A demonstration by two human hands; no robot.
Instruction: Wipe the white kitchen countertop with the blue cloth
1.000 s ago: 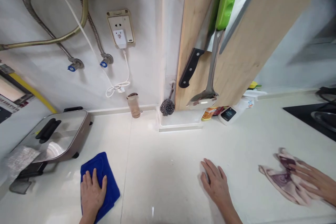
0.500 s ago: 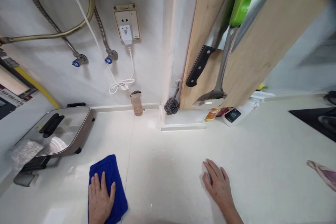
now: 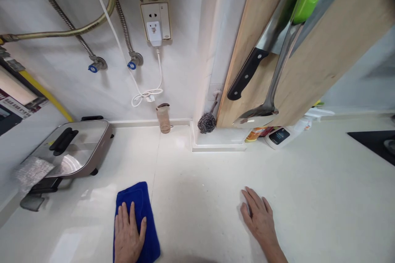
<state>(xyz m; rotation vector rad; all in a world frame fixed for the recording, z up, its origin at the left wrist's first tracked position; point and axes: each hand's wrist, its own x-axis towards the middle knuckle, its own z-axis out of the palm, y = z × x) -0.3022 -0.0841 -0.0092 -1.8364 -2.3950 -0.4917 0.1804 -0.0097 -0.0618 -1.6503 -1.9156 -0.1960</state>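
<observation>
My left hand [image 3: 128,234] lies flat with its fingers stretched out on a folded blue cloth [image 3: 149,224], which rests on the white countertop [image 3: 188,197]. The cloth sticks out beyond the fingertips and past the thumb side. To the right, my right hand [image 3: 259,215] rests on the bare countertop with its fingers loosely extended and nothing visible in them. Small specks [image 3: 203,185] show on the surface between the hands.
An electric pan with a glass lid [image 3: 77,144] stands at the left. A small brownish cup [image 3: 163,119] is by the wall. A steel scourer [image 3: 206,123] hangs beside a wooden board [image 3: 311,70] with a knife [image 3: 247,74] and turner [image 3: 262,111]. Bottles [image 3: 279,136] lie behind; a black hob [image 3: 375,141] is right.
My left hand and the blue cloth have slid a little to the right, over the counter seam. My right hand has hardly moved. The view has shifted slightly, and a pinkish cloth has left it.
</observation>
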